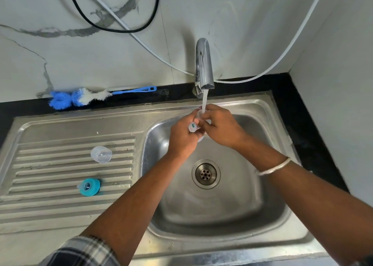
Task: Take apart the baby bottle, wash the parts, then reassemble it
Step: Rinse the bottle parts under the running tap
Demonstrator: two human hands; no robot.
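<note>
Both my hands hold the clear baby bottle body (193, 126) over the sink basin, under the running stream from the chrome tap (203, 63). My left hand (184, 136) grips the bottle from the left, and my right hand (219, 124) grips it from the right; most of the bottle is hidden by my fingers. On the ribbed drainboard (50, 164) at the left lie the clear bottle cap (101, 154) and, nearer to me, the teal screw ring with its nipple (89, 186).
A blue-and-white bottle brush (84, 97) lies on the black counter behind the drainboard. The steel sink basin (242, 195) has a drain (205, 174) at its centre. A black cable and a white hose hang on the marble wall. A wall corner closes the right side.
</note>
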